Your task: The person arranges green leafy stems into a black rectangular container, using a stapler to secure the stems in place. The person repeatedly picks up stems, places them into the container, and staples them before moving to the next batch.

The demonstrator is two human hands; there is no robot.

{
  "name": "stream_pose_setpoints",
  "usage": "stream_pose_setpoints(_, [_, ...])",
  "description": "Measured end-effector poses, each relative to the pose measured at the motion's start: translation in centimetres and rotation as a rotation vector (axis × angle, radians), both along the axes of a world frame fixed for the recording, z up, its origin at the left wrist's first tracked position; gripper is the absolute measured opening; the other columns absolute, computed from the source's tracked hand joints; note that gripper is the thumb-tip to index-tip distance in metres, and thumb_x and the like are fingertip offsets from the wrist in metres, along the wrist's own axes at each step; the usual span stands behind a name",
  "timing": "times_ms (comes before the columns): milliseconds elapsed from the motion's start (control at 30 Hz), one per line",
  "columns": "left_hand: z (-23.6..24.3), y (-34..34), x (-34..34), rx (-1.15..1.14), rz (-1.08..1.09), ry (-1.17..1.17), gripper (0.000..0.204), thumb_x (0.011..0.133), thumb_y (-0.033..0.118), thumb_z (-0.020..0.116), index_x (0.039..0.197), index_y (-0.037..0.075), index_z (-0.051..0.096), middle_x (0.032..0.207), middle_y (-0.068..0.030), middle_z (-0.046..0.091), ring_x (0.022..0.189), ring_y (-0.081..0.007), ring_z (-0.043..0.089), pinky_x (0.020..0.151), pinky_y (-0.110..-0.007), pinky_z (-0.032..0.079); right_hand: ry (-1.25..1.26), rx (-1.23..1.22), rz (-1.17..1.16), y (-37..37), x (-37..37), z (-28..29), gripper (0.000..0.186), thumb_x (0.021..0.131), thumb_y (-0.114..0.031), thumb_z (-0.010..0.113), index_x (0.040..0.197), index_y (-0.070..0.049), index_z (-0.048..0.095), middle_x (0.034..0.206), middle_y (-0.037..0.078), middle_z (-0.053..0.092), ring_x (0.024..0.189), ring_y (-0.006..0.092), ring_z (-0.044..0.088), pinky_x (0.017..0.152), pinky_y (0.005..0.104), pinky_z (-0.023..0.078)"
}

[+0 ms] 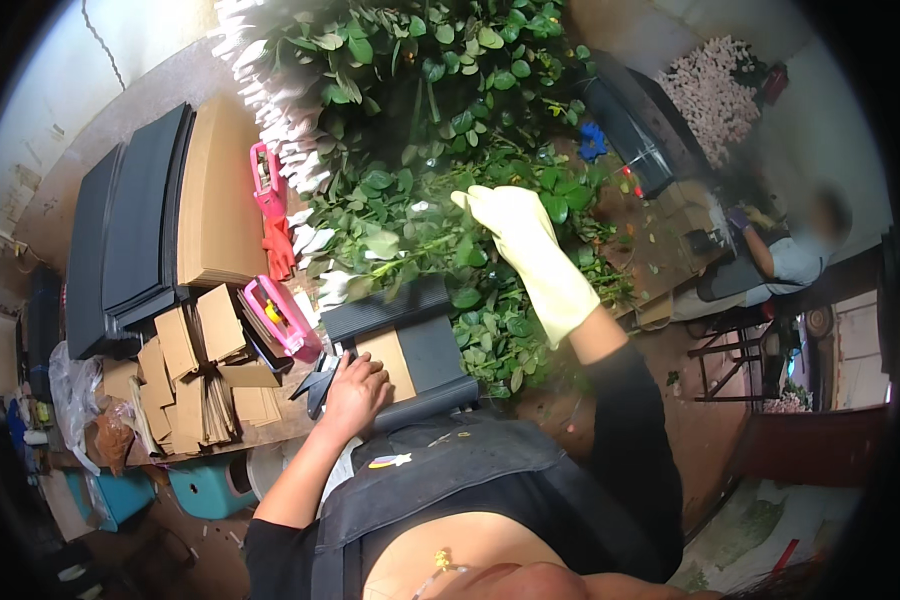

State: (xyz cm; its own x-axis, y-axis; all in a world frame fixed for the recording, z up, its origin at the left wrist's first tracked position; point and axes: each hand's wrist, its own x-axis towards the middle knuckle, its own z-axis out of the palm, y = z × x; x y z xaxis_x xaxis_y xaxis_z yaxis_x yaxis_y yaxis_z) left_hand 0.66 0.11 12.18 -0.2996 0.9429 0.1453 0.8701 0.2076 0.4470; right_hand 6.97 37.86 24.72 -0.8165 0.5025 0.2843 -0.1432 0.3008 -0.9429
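Note:
My left hand point(358, 395), bare, has its fingers curled over the left end of an open black corrugated sleeve point(435, 350) with a tan card point(385, 362) inside. A black pointed hand tool point(318, 386) lies against that hand; whether I grip the tool or the card's edge is hidden. My right hand point(515, 220), in a pale yellow rubber glove, is closed above the leafy stems point(410, 190). Its fingertips are pinched together, and what they hold is too small to make out. Beyond it is a large pile of leafy cut stems point(430, 70).
Black boards point(150, 210) and brown cardboard sheets point(215, 190) are stacked at left. Nearby are pink tape dispensers point(280, 318), a red glove point(278, 248) and folded cardboard pieces point(205, 390). Teal bins point(210, 485) stand below the table. At right, another person point(800, 255) works.

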Motion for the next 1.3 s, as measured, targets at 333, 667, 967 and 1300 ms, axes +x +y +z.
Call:
stream_pose_setpoints(333, [0.3, -0.3, 0.3, 0.002, -0.001, -0.020, 0.023, 0.088, 0.023, 0.075, 0.103, 0.007, 0.075, 0.114, -0.0094, 0.070, 0.124, -0.0315, 0.061, 0.114, -0.058, 0.039, -0.129, 0.362, -0.129, -1.2, 3.8, 2.0, 0.026, 0.099, -0.025, 0.061, 0.103, -0.004, 0.076, 0.090, 0.011, 0.075, 0.078, 0.0199, 0.065, 0.074, 0.0322, 0.051])
stream_pose_setpoints(667, [2.3, -0.5, 0.2, -0.059, 0.226, -0.557, 0.105, 0.068, 0.046, 0.093, 0.152, 0.007, 0.044, 0.144, -0.0161, 0.060, 0.141, -0.0370, 0.049, 0.126, -0.056, 0.018, -1.447, 0.125, -0.022, -7.6, 12.8, -1.8, 0.043, 0.092, -0.045, 0.063, 0.103, -0.006, 0.077, 0.110, 0.018, 0.074, 0.101, 0.0359, 0.071, 0.090, 0.0430, 0.055])
stream_pose_setpoints(967, [1.8, -0.6, 0.0, -0.190, 0.003, -0.203, 0.028, 0.074, 0.031, 0.088, 0.086, 0.008, 0.078, 0.142, -0.0118, 0.060, 0.140, -0.0383, 0.046, 0.120, -0.062, 0.027, -0.794, 0.521, 0.466, -0.3, 12.2, -3.6, 0.034, 0.098, -0.032, 0.061, 0.124, -0.012, 0.070, 0.121, 0.017, 0.072, 0.108, 0.0320, 0.069, 0.096, 0.0426, 0.055])
stream_pose_setpoints(1300, [2.3, -0.2, -1.3, -0.237, -0.084, -0.277, 0.033, 0.078, 0.033, 0.085, 0.099, 0.007, 0.080, 0.152, -0.0126, 0.054, 0.143, -0.0398, 0.043, 0.120, -0.058, 0.029, -1.078, 1.140, -0.357, 14.4, 0.5, -12.5, 0.025, 0.094, -0.016, 0.058, 0.111, -0.019, 0.077, 0.131, 0.004, 0.066, 0.130, 0.0207, 0.056, 0.114, 0.0425, 0.035])
